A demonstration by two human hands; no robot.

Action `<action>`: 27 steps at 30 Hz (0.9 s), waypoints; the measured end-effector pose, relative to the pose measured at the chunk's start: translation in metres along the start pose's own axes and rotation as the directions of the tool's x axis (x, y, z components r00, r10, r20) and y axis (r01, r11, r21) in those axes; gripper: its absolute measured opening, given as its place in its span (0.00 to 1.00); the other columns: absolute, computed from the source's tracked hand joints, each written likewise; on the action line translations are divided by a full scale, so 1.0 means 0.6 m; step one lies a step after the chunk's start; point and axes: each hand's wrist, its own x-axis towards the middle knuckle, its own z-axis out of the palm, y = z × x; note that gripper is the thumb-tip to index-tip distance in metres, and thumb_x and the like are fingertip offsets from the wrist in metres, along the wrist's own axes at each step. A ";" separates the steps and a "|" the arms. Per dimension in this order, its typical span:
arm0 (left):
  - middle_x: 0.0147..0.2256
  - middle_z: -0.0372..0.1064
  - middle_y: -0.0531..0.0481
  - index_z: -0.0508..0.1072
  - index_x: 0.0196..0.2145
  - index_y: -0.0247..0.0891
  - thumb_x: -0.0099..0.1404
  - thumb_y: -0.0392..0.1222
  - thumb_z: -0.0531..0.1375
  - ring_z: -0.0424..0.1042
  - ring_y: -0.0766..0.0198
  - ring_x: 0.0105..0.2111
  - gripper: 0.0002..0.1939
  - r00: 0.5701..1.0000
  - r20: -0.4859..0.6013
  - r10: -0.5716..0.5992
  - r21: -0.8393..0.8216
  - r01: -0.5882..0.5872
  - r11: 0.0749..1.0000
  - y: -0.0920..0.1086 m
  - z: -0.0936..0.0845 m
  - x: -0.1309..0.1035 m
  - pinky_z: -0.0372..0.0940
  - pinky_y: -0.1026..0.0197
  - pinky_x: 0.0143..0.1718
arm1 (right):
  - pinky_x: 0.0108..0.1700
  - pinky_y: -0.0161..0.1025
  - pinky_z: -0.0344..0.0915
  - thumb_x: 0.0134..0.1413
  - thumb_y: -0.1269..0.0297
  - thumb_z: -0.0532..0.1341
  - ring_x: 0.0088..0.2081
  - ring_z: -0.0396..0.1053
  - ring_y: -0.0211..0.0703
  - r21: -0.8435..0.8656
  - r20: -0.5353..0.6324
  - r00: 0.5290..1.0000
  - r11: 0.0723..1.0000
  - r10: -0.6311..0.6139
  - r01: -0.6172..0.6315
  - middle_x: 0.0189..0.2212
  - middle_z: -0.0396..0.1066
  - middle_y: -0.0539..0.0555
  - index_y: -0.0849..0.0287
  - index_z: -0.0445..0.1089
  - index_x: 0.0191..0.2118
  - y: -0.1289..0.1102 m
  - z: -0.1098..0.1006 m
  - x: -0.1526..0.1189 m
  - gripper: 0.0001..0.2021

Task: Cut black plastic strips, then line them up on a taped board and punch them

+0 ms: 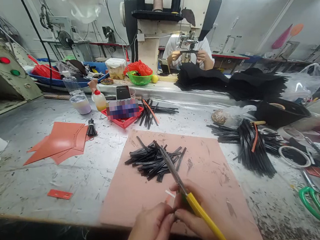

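Both hands meet low in the middle of the head view, over the front of a pink mat. My left hand is closed, thumb and fingertips pinched on something too small to make out. Against it, my right hand is closed around yellow-handled scissors, its thumb and fingertips touching the left fingertips. The scissor blades point up and away, over a loose pile of short black strips on the mat. A small pale strip shows just beyond the fingertips.
Orange sheets and a small orange piece lie left. A red basket and bottles stand behind. On the right are bundled black strips and green-and-orange-handled scissors. Across the table, a person holds a dark strip near a sewing machine.
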 end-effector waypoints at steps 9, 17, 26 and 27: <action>0.28 0.69 0.51 0.68 0.30 0.40 0.64 0.45 0.47 0.67 0.62 0.29 0.13 0.998 0.006 -0.056 0.221 0.053 0.974 -0.013 -0.021 -0.028 0.56 0.65 0.31 | 0.29 0.32 0.62 0.45 0.73 0.55 0.24 0.63 0.35 -0.219 -0.074 0.997 0.976 -0.024 0.008 0.23 0.64 0.45 0.55 0.61 0.41 0.006 -0.046 -0.001 0.14; 0.18 0.60 0.57 0.60 0.24 0.41 0.61 0.50 0.45 0.59 0.65 0.16 0.14 0.955 -0.077 -0.285 0.071 0.291 0.954 -0.048 0.001 -0.036 0.53 0.66 0.20 | 0.32 0.34 0.60 0.44 0.75 0.53 0.27 0.65 0.38 -0.533 -0.024 0.999 0.845 0.036 -0.043 0.24 0.67 0.48 0.57 0.64 0.45 0.022 -0.068 0.048 0.19; 0.13 0.56 0.58 0.58 0.19 0.41 0.54 0.55 0.46 0.54 0.67 0.11 0.17 0.916 -0.118 -0.383 -0.061 0.378 0.924 -0.044 0.025 -0.005 0.50 0.66 0.15 | 0.33 0.38 0.60 0.51 0.56 0.54 0.27 0.65 0.43 -0.547 -0.303 0.951 0.808 0.056 -0.222 0.24 0.66 0.50 0.58 0.63 0.47 0.031 -0.100 0.010 0.18; 0.14 0.56 0.57 0.58 0.19 0.41 0.54 0.55 0.46 0.55 0.67 0.11 0.17 0.917 -0.123 -0.379 -0.055 0.375 0.925 -0.044 0.025 -0.005 0.51 0.66 0.15 | 0.31 0.37 0.60 0.52 0.52 0.53 0.25 0.63 0.42 -0.503 -0.294 0.953 0.837 0.068 -0.215 0.21 0.63 0.48 0.58 0.63 0.46 0.028 -0.104 -0.007 0.19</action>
